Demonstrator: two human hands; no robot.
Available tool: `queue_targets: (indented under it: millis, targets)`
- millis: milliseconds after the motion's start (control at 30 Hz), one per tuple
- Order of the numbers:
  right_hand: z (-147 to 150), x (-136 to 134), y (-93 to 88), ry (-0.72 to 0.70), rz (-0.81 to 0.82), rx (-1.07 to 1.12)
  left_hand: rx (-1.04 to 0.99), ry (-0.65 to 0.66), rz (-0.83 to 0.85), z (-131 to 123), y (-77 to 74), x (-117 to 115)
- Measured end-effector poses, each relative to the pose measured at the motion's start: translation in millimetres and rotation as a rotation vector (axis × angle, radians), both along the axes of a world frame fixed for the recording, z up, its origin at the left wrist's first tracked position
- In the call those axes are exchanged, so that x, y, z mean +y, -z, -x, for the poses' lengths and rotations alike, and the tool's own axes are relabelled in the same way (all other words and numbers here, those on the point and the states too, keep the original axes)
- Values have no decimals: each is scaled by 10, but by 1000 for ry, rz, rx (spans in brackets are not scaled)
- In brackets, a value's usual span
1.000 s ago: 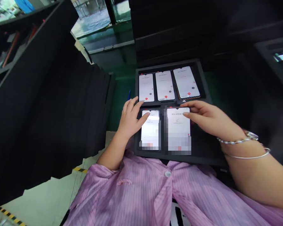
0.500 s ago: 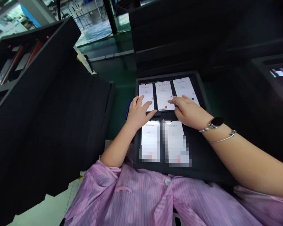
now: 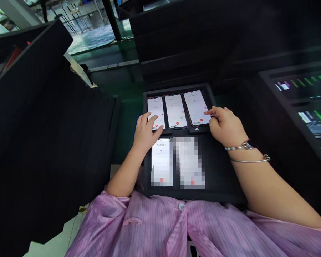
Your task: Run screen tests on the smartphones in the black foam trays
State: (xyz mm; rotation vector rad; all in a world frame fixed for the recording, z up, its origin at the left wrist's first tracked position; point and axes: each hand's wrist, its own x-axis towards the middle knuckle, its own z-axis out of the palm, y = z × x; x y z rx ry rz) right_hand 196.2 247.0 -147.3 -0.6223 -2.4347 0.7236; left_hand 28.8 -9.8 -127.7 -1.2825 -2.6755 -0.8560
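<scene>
Several smartphones with lit white screens lie face up in a black foam tray (image 3: 222, 171). Over the lower part of the far-left phone (image 3: 154, 103), my left hand (image 3: 146, 132) rests with its fingers spread, holding nothing. My right hand (image 3: 226, 123) has its index finger stretched to the right edge of the far-right phone (image 3: 195, 105), at or just over the screen; its other fingers are curled and hold nothing visible. Between them lies the far-middle phone (image 3: 176, 110). A near-left phone (image 3: 162, 160) and a near-right phone (image 3: 190, 160) sit closer to me, partly pixelated.
Stacked black trays (image 3: 77, 142) rise at the left. At the right, another black tray (image 3: 273, 80) holds devices with lit, coloured screens (image 3: 310, 84). A blue pen (image 3: 136, 126) shows partly beside the tray, on a green surface (image 3: 128, 114).
My right index finger has gone from the far-middle phone to the far-right phone. My left hand stays over the far-left phone. Red round buttons now show on all far-row screens. The view has turned right.
</scene>
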Motion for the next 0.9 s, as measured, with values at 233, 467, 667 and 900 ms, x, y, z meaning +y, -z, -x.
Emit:
queue_targets:
  millis: [233, 467, 667, 900]
  targets:
    - [-64, -152, -157, 21, -11, 204, -60, -145, -88, -76, 50, -125]
    - [-50, -99, -62, -68, -53, 102, -87, -167, -52, -120, 27, -139]
    - [36, -255, -94, -261, -78, 87, -68, -159, -9, -130, 23, -132]
    - [218, -463, -60, -530, -44, -100, -53, -149, -6, -133, 44, -132]
